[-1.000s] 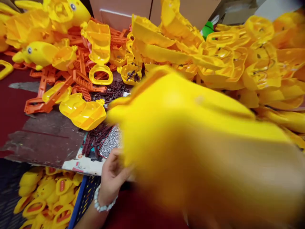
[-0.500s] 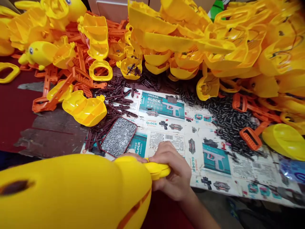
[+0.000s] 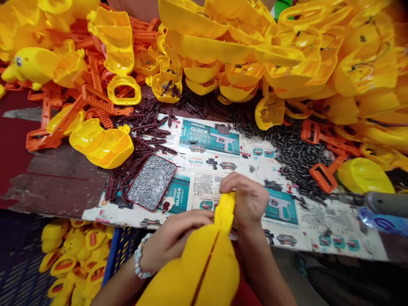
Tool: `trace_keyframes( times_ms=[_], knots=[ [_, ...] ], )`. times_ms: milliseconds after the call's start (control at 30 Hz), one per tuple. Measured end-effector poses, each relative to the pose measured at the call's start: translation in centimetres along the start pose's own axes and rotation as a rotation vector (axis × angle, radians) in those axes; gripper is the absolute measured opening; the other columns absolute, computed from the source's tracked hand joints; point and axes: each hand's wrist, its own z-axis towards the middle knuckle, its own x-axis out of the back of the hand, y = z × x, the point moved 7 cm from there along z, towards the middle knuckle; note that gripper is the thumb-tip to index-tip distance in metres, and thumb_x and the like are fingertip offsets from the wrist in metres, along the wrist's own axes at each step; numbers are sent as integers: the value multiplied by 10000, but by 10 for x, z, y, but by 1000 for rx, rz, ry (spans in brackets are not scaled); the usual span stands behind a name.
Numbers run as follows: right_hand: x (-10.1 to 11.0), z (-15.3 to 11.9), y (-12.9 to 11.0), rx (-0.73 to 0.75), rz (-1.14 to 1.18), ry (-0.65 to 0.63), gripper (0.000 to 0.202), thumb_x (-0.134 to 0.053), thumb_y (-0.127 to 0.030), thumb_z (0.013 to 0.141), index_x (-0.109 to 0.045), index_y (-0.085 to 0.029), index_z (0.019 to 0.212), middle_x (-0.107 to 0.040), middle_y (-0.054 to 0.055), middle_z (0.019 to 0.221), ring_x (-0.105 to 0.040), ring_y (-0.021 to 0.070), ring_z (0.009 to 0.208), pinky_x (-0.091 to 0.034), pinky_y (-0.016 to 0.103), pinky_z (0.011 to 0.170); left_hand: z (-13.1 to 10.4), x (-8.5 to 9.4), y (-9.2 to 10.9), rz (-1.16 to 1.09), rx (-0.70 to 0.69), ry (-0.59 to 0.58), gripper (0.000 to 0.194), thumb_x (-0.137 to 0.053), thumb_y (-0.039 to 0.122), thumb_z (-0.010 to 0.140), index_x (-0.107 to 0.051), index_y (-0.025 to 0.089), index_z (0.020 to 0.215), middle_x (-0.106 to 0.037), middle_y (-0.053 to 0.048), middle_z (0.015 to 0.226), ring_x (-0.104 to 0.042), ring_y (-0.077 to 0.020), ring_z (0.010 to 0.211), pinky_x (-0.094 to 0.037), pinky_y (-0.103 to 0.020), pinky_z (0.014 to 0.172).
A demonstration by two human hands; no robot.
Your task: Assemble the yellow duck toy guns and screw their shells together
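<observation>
A yellow plastic duck toy [image 3: 204,263] fills the bottom middle, its two shell halves together with a dark seam running along it. My right hand [image 3: 247,202] is closed on the narrow upper end. My left hand [image 3: 177,233], with a bead bracelet at the wrist, grips the toy's left side, some fingers hidden behind it. Past the hands lies a red-rimmed tray [image 3: 174,169] of small silver screws. Dark maroon plastic parts [image 3: 149,123] are heaped beside it.
Stacked yellow shell halves [image 3: 216,55] line the back, with orange frames [image 3: 46,110] at left. Black small parts [image 3: 298,157] lie right, near a grey powered screwdriver [image 3: 387,203]. At lower left, a blue crate [image 3: 110,257] stands by several yellow toys.
The duck toy has turned from lying across the lower left to pointing away from me, seam facing up. My left hand and the crate have come into view; the view has shifted.
</observation>
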Motion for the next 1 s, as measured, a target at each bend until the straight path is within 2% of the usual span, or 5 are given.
trace_keyframes(
  times_ms=[133,300,433,767,1000],
  knots=[
    [-11,-3,-6,65,-7,-95,512,-490,-541,970,-570,-146,655,-531,38,650,-511,152,586,-384,264,554,15,-18,-6,-341,156,-64,469,-567,553,827,-599,126,1019,-687,-89,878,-649,-185,792,-503,-265,710],
    [-18,-6,-6,-73,4,-177,439,-416,-489,1000,-606,-147,802,-562,54,756,-536,168,686,-396,265,606,24,-26,-1,-353,192,-83,361,-734,423,703,-650,103,847,-655,-46,774,-606,-151,726,-476,-242,719],
    [-29,-9,-6,-179,73,-331,311,-513,-428,926,-631,-142,890,-589,59,806,-564,181,695,-439,267,601,18,-19,5,-222,153,-7,309,-735,398,688,-635,109,734,-509,37,611,-431,-76,554,-346,-158,506],
    [-23,-13,-18,44,134,-110,238,-425,-165,913,-662,-159,886,-628,58,824,-623,206,766,-522,330,679,16,-14,28,61,-132,-16,448,-607,534,797,-673,95,736,-517,22,576,-409,-72,519,-332,-161,484],
    [-22,-13,-16,-89,47,-117,239,-422,-147,920,-654,-157,865,-631,45,860,-616,188,783,-507,300,693,17,-12,28,267,-143,-68,460,-527,530,853,-620,105,702,-432,41,543,-360,-77,501,-291,-191,482]
  ],
)
